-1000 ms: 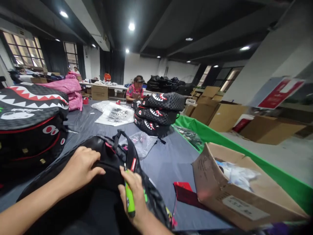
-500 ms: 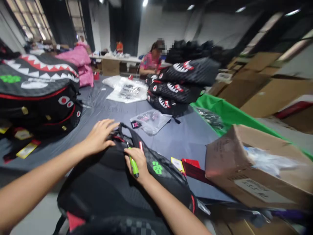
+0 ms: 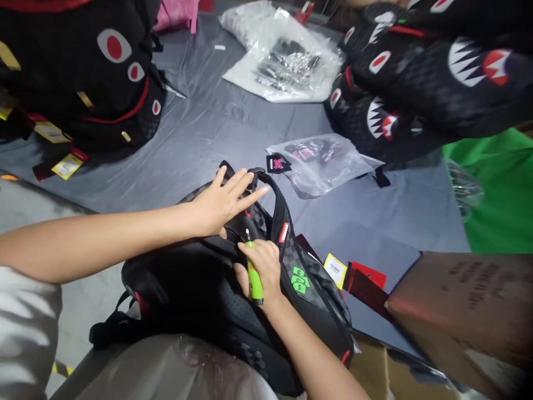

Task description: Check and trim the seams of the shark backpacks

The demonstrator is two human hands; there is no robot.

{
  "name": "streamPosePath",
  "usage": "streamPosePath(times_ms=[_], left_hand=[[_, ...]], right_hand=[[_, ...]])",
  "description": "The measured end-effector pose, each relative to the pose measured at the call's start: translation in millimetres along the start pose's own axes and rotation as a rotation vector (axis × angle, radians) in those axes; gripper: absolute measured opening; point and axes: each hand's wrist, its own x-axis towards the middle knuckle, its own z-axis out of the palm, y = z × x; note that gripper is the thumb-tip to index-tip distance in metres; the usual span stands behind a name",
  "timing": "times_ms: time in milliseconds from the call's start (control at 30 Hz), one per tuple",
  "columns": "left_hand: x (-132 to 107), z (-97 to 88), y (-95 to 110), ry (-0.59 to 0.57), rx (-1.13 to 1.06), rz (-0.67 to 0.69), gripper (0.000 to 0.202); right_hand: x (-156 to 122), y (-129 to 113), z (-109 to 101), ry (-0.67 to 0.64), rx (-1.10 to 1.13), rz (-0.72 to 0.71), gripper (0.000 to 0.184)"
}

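A black backpack point(image 3: 195, 283) with checkered panels and green banknote patches lies at the table's near edge, against my body. My left hand point(image 3: 222, 203) rests across its top beside the carry loop, fingers spread, its thumb partly hidden at the fabric. Just below it, my right hand point(image 3: 266, 269) is closed around a lime-green pen-shaped tool point(image 3: 255, 278) with a short metal tip and a black end. The tip points away from me, close to the left hand. A shoulder strap point(image 3: 281, 208) with a small red label arches beside the right hand.
Black backpacks point(image 3: 120, 94) are stacked at the left, and more shark-mouth bags point(image 3: 416, 94) at the far right. Clear plastic bags point(image 3: 328, 166) and a white plastic package point(image 3: 287, 61) lie between them. A cardboard box point(image 3: 458, 305) and green cloth point(image 3: 499, 183) are at the right.
My view has tipped down and closer to the backpack. My left hand's fingers have spread over its top. My right hand keeps hold of the green tool.
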Motion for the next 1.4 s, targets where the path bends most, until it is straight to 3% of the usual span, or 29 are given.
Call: streamPosePath(times_ms=[100,200,267,367,533,700,833,1167,1400], left_hand=[[6,6.8,2,-0.014,-0.013,-0.062,0.125],[10,14.2,2,0.031,-0.037,-0.081,0.11],[10,16.9,0,0.042,-0.049,-0.078,0.105],[9,16.9,-1,0.023,-0.079,-0.115,0.103],[12,11.6,0,-0.026,-0.091,-0.231,0.104],[16,5.0,2,-0.131,-0.145,-0.325,0.108],[18,2.6,1,-0.174,-0.19,-0.316,0.103],[20,7.6,0,-0.167,-0.231,-0.338,0.089],[21,11.6,0,-0.132,-0.237,-0.342,0.087]], right_hand=[[3,3,1,-0.051,0.06,0.089,0.038],[7,6,-4,-0.096,0.128,0.297,0.045],[16,8,-10,-0.144,0.149,0.408,0.039],[38,12,-22,-0.286,0.179,0.441,0.023],[80,17,-32,-0.58,0.329,0.575,0.028],[94,16,-37,-0.754,0.213,0.545,0.019],[89,16,-41,-0.782,0.192,0.507,0.023],[92,16,-38,-0.708,0.126,0.339,0.026],[93,19,-35,-0.704,0.14,0.371,0.027]])
